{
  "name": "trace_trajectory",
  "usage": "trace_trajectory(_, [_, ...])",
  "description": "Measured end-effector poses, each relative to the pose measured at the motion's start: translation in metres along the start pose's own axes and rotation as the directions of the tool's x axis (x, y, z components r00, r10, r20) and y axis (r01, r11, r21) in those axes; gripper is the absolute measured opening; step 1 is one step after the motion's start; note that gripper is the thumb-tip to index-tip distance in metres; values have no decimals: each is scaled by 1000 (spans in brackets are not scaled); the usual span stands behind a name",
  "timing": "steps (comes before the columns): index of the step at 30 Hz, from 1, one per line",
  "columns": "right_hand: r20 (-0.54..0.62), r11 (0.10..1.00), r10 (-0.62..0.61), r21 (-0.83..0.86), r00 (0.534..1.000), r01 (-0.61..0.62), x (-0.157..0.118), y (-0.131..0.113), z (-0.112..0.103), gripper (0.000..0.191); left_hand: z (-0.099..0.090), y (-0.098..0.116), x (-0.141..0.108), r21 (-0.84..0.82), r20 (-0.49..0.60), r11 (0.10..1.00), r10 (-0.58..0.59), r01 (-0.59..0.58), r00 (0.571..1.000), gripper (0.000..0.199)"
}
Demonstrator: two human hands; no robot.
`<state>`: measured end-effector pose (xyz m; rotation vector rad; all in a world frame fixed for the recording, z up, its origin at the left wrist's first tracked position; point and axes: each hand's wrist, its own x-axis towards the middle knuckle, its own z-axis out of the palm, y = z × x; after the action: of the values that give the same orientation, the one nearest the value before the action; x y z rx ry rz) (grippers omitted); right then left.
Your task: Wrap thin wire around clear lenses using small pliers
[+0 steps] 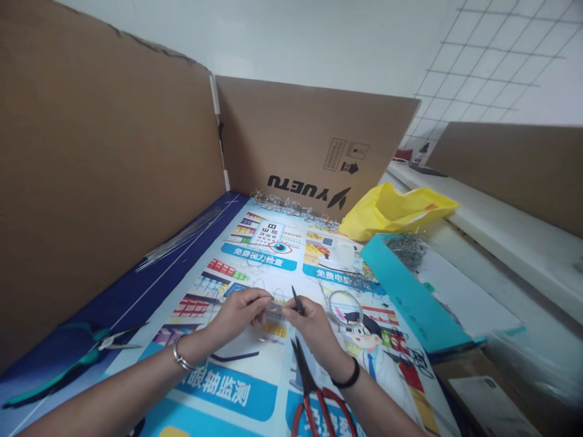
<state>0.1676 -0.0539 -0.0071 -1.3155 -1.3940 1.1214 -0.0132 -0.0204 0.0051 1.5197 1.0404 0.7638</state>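
My left hand (248,308), with a silver bracelet at the wrist, pinches one end of a small, thin, see-through piece (274,307). Its exact kind is too blurred to tell. Facing it, my right hand (312,321) has thumb and finger at the other end of that piece. A slim black pointed tool (297,298) is also held in the right hand, its tip pointing up and away. Just below the right hand lie scissors (314,403) with red handles and dark blades. A clear ring-shaped roll (345,308) rests right of the hands.
Teal-handled pliers (86,358) lie at left, near thin straight rods (182,237). Bent wire pieces (291,203) line the back cardboard wall (300,133). At right are a yellow bag (392,209) and a turquoise box (401,297) containing tangled wire (407,250). A printed poster (268,391) covers the table.
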Motion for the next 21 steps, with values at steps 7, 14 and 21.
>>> trace_trajectory(7, [62,996,-24,84,998,19,12,-14,-3,21,5,30,9,186,-16,976,119,-114,993,9])
trace_trajectory(14, [16,986,-89,140,996,86,33,-41,-8,18,6,54,29,153,-24,968,204,-198,979,15])
trace_trajectory(21, [8,990,-137,15,991,137,43,-38,-4,9,-2,42,27,313,-19,907,302,-281,953,14])
